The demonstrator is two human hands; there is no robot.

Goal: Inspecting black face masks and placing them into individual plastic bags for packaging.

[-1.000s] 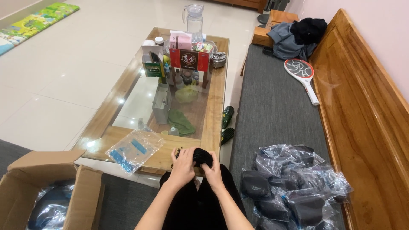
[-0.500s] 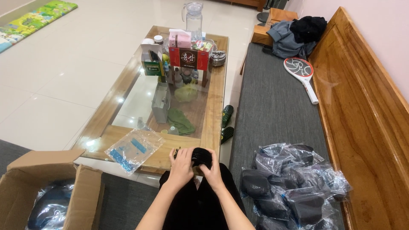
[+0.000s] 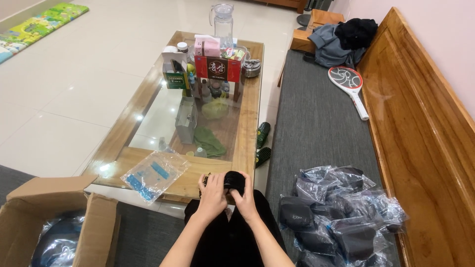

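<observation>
left hand (image 3: 212,196) + right hand (image 3: 245,197) | both grips closed around black object (image 3: 234,180) between them

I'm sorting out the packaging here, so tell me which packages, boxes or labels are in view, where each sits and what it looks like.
Red box: far end of the glass table, rectangular, black panel.
Pink box: behind the red one, small.
Green and white box: left of the red one, open top.
Clear plastic bag: table's near edge, flat, blue markings.
Cardboard box: floor, lower left, brown, flaps open.
Clear bagged dark items: heaped on the grey bench cushion.
</observation>
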